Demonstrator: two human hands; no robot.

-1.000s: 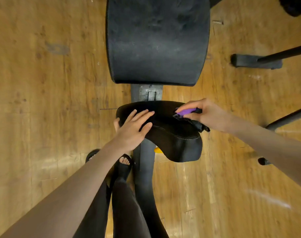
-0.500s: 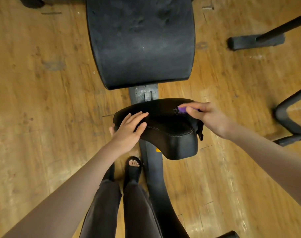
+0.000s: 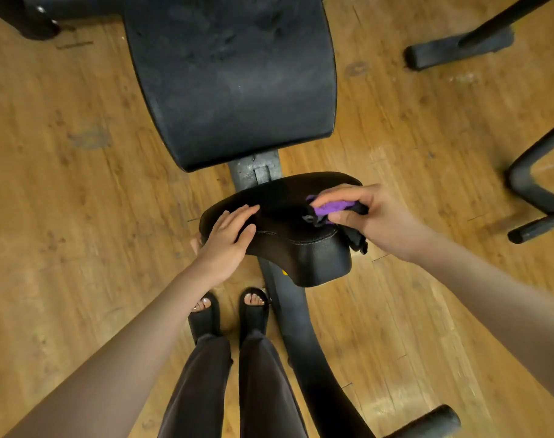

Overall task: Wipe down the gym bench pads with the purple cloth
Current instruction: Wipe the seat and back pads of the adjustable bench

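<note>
Head view, looking straight down: the small black seat pad (image 3: 301,248) sits in the middle of the picture, tilted, on the dark bench frame (image 3: 304,336). The left hand (image 3: 228,238) lies flat on the pad's left end, fingers straight and spread across the top, holding nothing. Over on the right, the right hand (image 3: 367,216) has its fingers and thumb curled round the purple cloth (image 3: 329,210), bunched tight against the pad's right end; the cloth looks purple on one face with dark folds hanging below the hand, beside the pad's edge. Beyond the seat, at the far side, the large back pad (image 3: 234,80) shows dusty smudges on its black surface. Down near the bottom edge, two feet in black open-toed sandals (image 3: 253,308) stand on the wooden floor (image 3: 64,200), just left of the frame. Dark metal legs of other equipment (image 3: 459,49) sit far right.
</note>
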